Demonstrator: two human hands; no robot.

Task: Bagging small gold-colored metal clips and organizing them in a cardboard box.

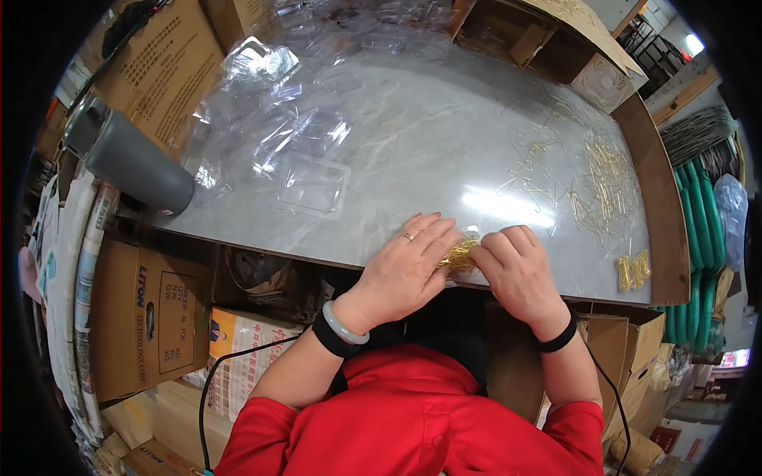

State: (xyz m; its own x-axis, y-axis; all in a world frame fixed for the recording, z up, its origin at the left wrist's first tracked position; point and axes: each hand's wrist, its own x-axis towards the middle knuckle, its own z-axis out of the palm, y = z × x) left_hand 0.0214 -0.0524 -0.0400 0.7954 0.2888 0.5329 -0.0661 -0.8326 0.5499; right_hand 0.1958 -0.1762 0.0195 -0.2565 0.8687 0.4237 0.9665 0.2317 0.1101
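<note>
A small bundle of gold-coloured wire hooks [460,254] lies at the table's near edge, between my hands. My left hand [405,266] reaches over its left end, fingers together and nearly straight, with the thumb on the near side; the bundle sits between thumb and fingers. A ring and a pale bangle are on this hand and wrist. From the right, my right hand [516,266] closes curled fingers on the bundle's other end. The fingertips partly hide what they grip. Another neat stack of gold hooks [633,271] rests near the right corner.
Loose wire hooks [603,182] are scattered across the right of the grey table [413,135]. Clear plastic blister shells [309,135] heap at the far left, beside a grey tumbler [135,159]. Cardboard strips border the right side [663,198]; an open carton [508,36] stands behind.
</note>
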